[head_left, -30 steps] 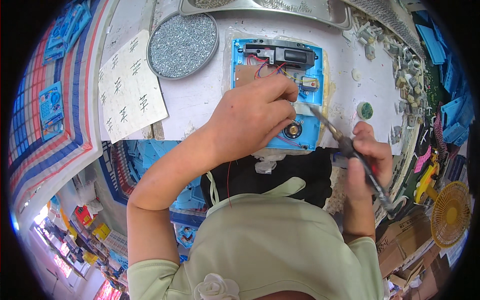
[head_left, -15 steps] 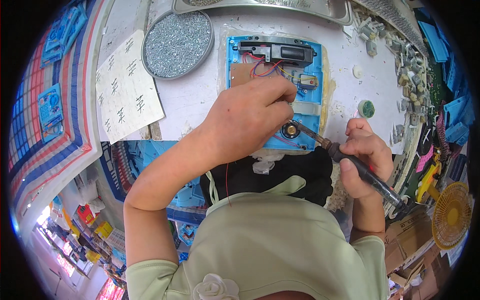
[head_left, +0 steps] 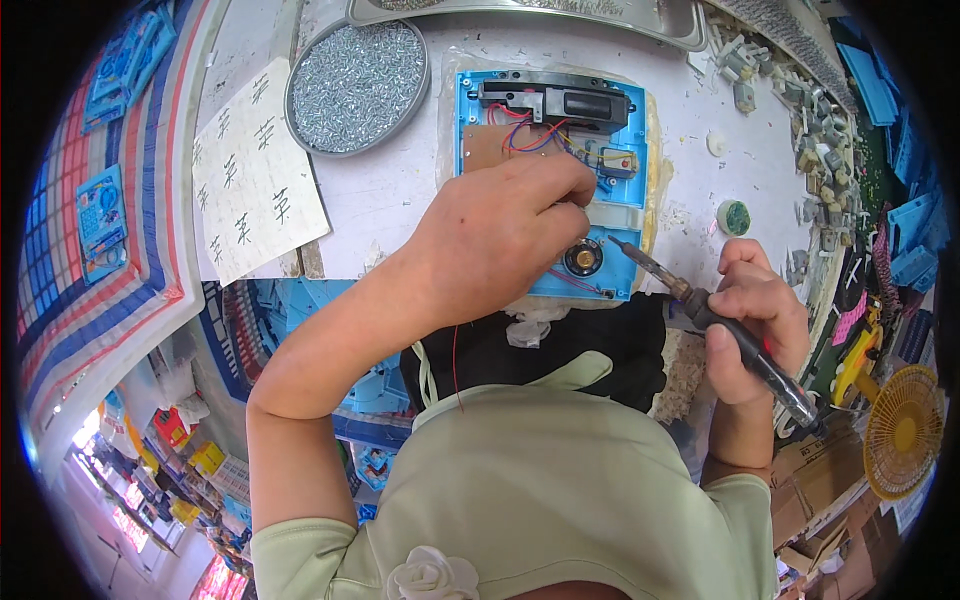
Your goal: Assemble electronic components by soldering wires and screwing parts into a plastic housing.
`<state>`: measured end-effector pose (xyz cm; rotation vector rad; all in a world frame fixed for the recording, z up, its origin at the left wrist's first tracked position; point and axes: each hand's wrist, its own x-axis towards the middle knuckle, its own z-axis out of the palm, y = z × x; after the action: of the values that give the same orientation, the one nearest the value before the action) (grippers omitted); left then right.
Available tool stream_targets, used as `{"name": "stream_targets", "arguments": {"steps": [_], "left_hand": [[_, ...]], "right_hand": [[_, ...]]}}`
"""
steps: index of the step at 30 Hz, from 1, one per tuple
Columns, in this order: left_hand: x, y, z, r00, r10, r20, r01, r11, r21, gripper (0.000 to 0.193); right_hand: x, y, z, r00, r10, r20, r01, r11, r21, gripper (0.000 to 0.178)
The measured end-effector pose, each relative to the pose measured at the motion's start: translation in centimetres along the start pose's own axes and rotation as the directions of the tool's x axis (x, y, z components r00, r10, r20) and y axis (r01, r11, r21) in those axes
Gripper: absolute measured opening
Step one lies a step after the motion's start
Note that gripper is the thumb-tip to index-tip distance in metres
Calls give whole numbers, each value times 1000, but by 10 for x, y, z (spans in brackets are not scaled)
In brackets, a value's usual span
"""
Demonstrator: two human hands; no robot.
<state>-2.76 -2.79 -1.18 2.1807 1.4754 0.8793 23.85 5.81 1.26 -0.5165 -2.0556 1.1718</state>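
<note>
My left hand (head_left: 505, 230) lies over the lower left of an open blue plastic housing (head_left: 632, 125), fingers closed in a pinch; whatever is between the fingertips is hidden. A thin red wire (head_left: 456, 365) hangs from under that hand. My right hand (head_left: 755, 325) grips the dark handle of a soldering iron (head_left: 690, 300). The iron's tip is just right of a round black speaker (head_left: 583, 258) in the housing, apart from it. Also inside the housing are a brown circuit board (head_left: 490, 145), a long black part (head_left: 560, 102), coloured wires and a small boxy part (head_left: 617, 163).
A round tray of small metal pieces (head_left: 357, 85) and a handwritten paper sheet (head_left: 255, 180) occupy the left. Right of the housing sit a small green round container (head_left: 733, 217) and a pile of small boxy parts (head_left: 815, 150). A metal tray (head_left: 690, 28) crosses the far edge.
My right hand has drawn the soldering iron to the right, so its tip has come away from beside the speaker and the left fingertips. My left hand has hardly moved.
</note>
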Motion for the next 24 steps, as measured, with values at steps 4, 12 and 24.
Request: {"name": "stream_targets", "arguments": {"steps": [4, 12, 24], "left_hand": [[0, 1, -2, 999, -30, 20, 31, 999, -32, 23], [1, -1, -4, 1000, -21, -9, 19, 992, -123, 24], [3, 1, -1, 999, -19, -36, 16, 995, -97, 25]], "right_hand": [[-7, 2, -3, 998, 23, -62, -22, 1000, 20, 19], [-14, 7, -8, 993, 27, -112, -22, 999, 41, 22], [-10, 10, -5, 993, 6, -116, -1, 999, 44, 21]]}}
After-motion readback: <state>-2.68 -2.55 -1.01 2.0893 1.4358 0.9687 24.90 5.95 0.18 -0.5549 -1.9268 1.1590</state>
